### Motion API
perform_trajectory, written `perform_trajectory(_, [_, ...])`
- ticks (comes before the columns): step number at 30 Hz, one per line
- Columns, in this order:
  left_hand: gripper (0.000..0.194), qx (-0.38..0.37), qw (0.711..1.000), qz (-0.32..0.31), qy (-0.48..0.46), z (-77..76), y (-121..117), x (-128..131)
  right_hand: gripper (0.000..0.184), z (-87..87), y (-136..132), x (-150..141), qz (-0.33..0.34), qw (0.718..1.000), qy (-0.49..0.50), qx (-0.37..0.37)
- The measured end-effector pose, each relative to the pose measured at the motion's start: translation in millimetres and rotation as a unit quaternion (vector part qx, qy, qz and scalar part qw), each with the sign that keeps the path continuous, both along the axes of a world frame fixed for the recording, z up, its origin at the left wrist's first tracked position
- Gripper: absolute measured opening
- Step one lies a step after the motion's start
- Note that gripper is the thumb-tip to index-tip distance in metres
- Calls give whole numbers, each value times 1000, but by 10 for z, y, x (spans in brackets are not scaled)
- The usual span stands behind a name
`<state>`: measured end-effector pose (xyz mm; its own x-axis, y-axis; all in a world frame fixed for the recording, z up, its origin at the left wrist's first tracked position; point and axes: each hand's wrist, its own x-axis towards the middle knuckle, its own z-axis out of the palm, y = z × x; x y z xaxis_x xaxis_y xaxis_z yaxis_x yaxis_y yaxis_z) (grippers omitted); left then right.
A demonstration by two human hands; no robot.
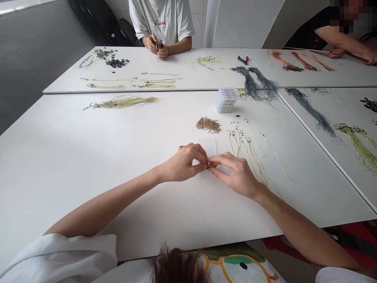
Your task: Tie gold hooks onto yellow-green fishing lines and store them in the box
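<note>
Working over a white table, both hands meet above a clear plastic square, just beside loose pale green cords. The left hand and right hand are closed on a small brass-coloured piece, pinching it between their fingertips. Such fine work suits a steady, close pinch; the piece sits centred between both grips.

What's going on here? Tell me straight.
A person's left hand and right hand pinch a small gold bundle together over a clear plastic sheet on a white table. Pale green lines lie beside the right hand, with a pile of gold hooks beyond. Across the table, a co-worker holds pliers.
</note>
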<state>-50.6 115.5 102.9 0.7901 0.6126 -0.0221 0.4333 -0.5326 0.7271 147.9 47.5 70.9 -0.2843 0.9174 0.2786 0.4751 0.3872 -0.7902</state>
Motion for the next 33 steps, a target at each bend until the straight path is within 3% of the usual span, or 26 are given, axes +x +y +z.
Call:
perform_trajectory(6, [21, -9, 1000, 0, 12, -3, 4, -9, 13, -19, 27, 15, 4, 998, -34, 46])
perform_trajectory(15, [23, 43, 998, 0, 37, -28, 3, 39, 16, -55, 71, 19, -13, 987, -128, 93])
perform_trajectory(20, [22, 37, 998, 13, 45, -71, 24, 52, 15, -102, 99, 13, -19, 987, -113, 115])
perform_trajectory(26, [23, 31, 997, 38, 55, -143, 37, 89, 10, -105, 112, 53, -10, 991, -123, 61])
perform_trajectory(33, [26, 94, 988, 45, 113, -194, 66, 240, 28, -35, 110, 159, -11, 975, -221, 17])
